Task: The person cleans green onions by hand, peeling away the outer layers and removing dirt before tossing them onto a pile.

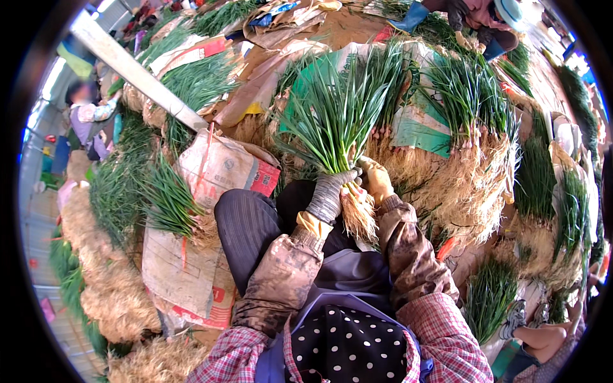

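Observation:
Over my lap, my left hand (331, 195), in a grey glove, wraps around the lower stems of a bunch of spring onions (338, 121). The long green leaves fan out away from me, while reddish bulbs and pale roots (359, 217) hang below the fist. My right hand (377, 179), in a yellowish glove, presses curled fingers against the right side of the same bunch, just above the bulbs. Its fingertips are partly hidden by the stems. To the left, a smaller bunch of spring onions (171, 203) lies on a printed woven sack (220, 166).
Large piles of rooted spring onions (469, 96) stand ahead and to the right, with green sacking (418, 131) among them. More root heaps (118, 268) line the left. A pale post (137, 70) slants in. Co-workers sit at far left (89, 115) and upper right (479, 25).

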A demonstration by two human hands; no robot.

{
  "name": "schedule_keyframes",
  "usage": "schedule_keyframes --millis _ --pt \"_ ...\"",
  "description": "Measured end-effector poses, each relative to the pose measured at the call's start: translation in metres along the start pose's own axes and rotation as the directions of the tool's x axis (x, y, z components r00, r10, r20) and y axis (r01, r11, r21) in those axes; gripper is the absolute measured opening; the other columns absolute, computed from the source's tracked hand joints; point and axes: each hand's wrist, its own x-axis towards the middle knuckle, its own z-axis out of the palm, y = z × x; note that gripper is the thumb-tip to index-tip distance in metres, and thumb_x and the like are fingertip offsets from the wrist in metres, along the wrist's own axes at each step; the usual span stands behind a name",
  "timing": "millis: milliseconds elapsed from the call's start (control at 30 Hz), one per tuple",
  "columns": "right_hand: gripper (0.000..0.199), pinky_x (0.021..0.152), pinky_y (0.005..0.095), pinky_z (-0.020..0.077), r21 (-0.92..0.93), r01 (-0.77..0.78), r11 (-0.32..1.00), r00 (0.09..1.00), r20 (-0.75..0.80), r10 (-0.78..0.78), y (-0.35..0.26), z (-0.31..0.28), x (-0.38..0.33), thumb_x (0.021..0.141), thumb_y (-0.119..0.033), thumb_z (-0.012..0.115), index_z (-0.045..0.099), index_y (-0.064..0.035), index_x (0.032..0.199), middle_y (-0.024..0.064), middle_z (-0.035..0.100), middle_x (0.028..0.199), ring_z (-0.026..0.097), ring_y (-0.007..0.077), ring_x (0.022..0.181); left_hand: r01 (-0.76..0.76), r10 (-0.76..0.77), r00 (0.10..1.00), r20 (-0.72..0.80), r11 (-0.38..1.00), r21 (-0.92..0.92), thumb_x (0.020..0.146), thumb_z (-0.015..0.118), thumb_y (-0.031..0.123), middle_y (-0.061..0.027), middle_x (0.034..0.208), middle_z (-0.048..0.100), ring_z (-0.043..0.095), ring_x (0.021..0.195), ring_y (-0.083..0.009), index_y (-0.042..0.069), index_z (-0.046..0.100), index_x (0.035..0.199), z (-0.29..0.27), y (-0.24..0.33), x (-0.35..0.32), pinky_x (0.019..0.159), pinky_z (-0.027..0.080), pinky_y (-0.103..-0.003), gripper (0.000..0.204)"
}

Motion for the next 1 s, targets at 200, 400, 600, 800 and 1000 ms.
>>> schedule_keyframes --millis 200,400,600,800,1000 --pt "0.013 0.037 0.0226 0.0395 -0.088 0.108 0.99 0.993 0.049 -0.104 -0.012 0.005 -0.016 0.084 -0.019 0.056 0.057 -0.0058 0.083 0.0025 0.055 0.06 0.051 0.0126 0.045 0.042 -0.041 0.999 -0.036 0.999 0.024 0.073 0.062 0.005 -0.01 0.07 0.058 0.057 0.05 -0.024 0.002 0.052 0.091 0.013 0.004 -0.006 0.045 0.05 -0.033 0.021" --pt "0.019 0.051 0.0194 0.0419 -0.153 0.129 0.98 0.983 0.147 -0.107 -0.003 -0.011 0.009 0.086 -0.012 0.049 0.06 -0.0015 0.099 0.0006 0.062 0.08 0.052 0.0059 0.058 0.059 -0.056 0.998 0.041 0.996 -0.07 0.074 0.062 0.008 -0.01 0.078 0.059 0.059 0.059 -0.0235 0.002 0.053 0.093 0.005 0.001 -0.005 0.051 0.05 -0.035 0.022" --pt "0.011 0.041 0.0234 0.0404 0.081 0.033 0.996 0.999 -0.039 -0.03 -0.015 0.001 0.009 0.085 -0.012 0.05 0.057 -0.0041 0.087 0.0025 0.053 0.061 0.049 0.0129 0.047 0.202 -0.169 0.968 0.185 0.963 -0.179 0.075 0.061 0.017 -0.0091 0.071 0.057 0.054 0.052 -0.0211 0.001 0.054 0.089 0.012 0.009 -0.011 0.049 0.046 -0.031 0.022" --pt "0.025 0.046 0.0257 0.0428 0.308 -0.063 0.949 0.952 0.304 -0.036 -0.022 0.004 0.012 0.088 -0.029 0.046 0.055 -0.0066 0.096 0.0021 0.056 0.073 0.051 0.0139 0.054 0.255 -0.217 0.957 0.194 0.947 -0.195 0.074 0.061 0.018 -0.0095 0.072 0.056 0.054 0.054 -0.0229 0.0 0.054 0.089 0.017 0.013 -0.017 0.054 0.047 -0.031 0.024" --pt "0.012 0.039 0.0252 0.0398 0.095 0.092 0.991 0.986 0.128 -0.104 -0.02 0.006 -0.001 0.085 -0.017 0.054 0.059 -0.0074 0.089 -0.0018 0.054 0.064 0.049 0.0101 0.05 0.233 -0.223 0.967 0.124 0.97 -0.069 0.076 0.06 0.018 -0.0171 0.062 0.057 0.055 0.05 -0.0242 -0.002 0.05 0.084 0.015 0.01 -0.014 0.051 0.049 -0.032 0.023"
